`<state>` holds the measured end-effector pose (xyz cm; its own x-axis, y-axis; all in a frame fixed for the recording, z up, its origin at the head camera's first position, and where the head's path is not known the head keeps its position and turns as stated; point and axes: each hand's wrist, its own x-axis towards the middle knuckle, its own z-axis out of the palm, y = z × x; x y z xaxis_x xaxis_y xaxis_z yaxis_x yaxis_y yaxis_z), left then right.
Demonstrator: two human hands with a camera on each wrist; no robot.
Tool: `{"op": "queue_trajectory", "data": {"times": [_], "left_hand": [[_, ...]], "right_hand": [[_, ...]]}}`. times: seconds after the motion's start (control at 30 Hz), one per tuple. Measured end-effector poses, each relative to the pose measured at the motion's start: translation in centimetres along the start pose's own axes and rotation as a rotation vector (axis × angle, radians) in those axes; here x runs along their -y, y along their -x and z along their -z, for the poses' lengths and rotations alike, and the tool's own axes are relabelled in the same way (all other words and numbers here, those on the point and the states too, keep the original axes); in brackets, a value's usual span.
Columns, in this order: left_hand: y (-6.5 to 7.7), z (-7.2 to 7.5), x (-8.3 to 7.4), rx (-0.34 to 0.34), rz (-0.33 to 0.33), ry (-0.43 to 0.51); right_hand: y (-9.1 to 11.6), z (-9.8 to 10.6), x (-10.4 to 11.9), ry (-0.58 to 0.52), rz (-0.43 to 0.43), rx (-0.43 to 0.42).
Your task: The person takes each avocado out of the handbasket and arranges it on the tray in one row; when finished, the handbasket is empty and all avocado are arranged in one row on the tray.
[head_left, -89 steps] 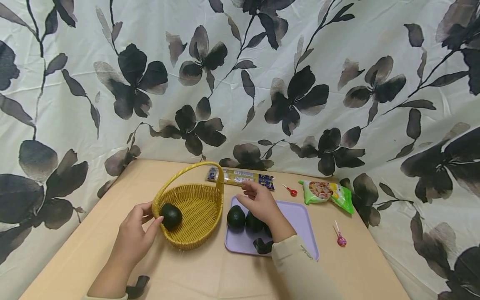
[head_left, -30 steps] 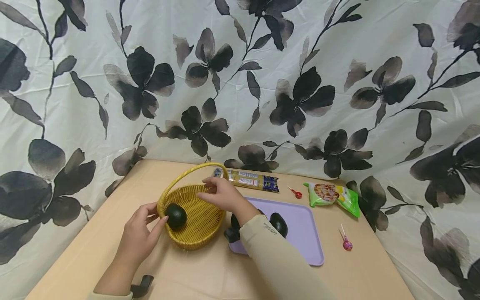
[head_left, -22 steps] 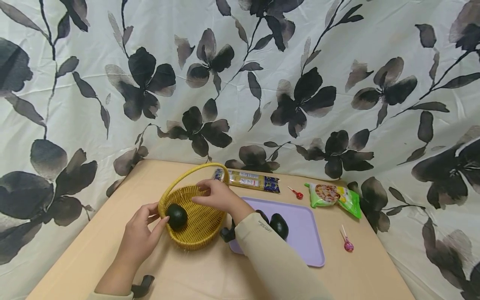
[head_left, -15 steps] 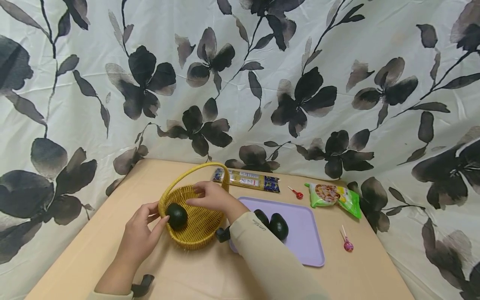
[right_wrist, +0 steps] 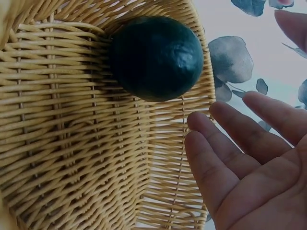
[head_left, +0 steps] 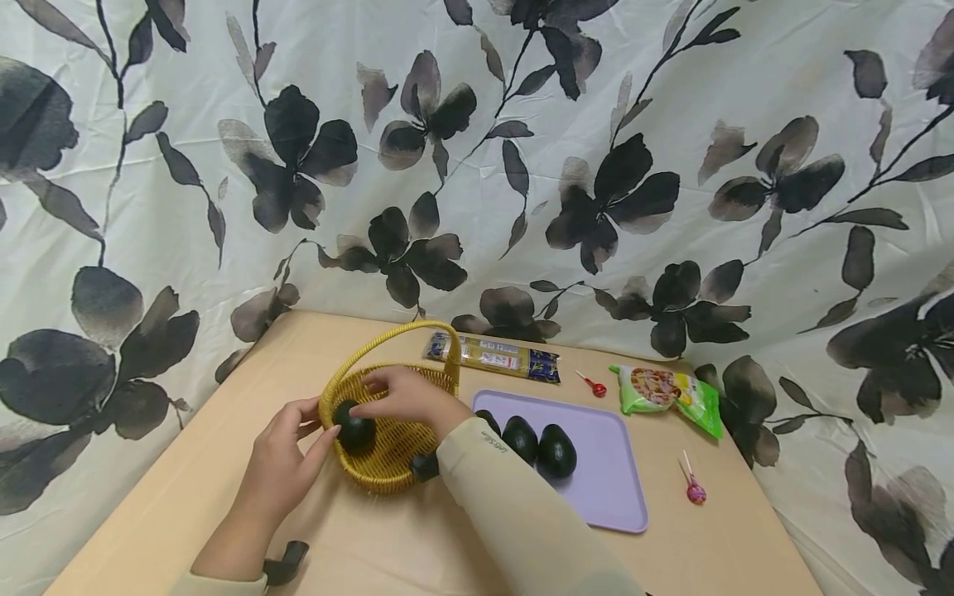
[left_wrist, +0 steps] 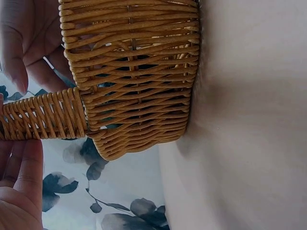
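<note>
A yellow woven basket [head_left: 402, 451] with an arched handle stands on the table, and one dark green avocado [head_left: 356, 432] lies inside against its left wall. My left hand [head_left: 286, 455] pinches the base of the handle on that side; the left wrist view shows fingers and thumb on either side of the woven handle [left_wrist: 43, 115]. Over the basket is my right hand [head_left: 408, 399], fingers extended, its tips overlapping the avocado in the head view. From the right wrist, a gap shows between those fingers and the avocado [right_wrist: 156, 57], and the palm is bare.
Right of the basket, a lilac tray [head_left: 611, 492] bears three avocados [head_left: 556, 453], partly behind my right sleeve. Along the back lie a long gold-and-blue packet [head_left: 495, 358], a red lollipop [head_left: 596, 387] and a green snack bag [head_left: 663, 391]. A pink lollipop [head_left: 695, 492] lies farther right.
My right hand has moved left from above the tray to inside the basket's rim, up to the avocado. My left hand keeps its hold on the handle. The head view has shifted slightly.
</note>
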<state>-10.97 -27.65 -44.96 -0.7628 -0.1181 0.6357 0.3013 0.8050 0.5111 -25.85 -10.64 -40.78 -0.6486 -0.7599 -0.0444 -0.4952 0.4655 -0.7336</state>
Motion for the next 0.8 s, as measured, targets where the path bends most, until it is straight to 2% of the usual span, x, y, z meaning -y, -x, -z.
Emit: {"op": "queue_trajectory", "data": {"times": [0.3, 0.8], "left_hand": [[-0.1, 0.0, -0.1, 0.005, -0.003, -0.002], [-0.2, 0.1, 0.0, 0.010, 0.008, 0.007]], "right_hand": [[-1.1, -0.7, -0.3, 0.024, -0.032, 0.021], [-2.6, -1.0, -0.3, 0.044, -0.060, 0.107]]}}
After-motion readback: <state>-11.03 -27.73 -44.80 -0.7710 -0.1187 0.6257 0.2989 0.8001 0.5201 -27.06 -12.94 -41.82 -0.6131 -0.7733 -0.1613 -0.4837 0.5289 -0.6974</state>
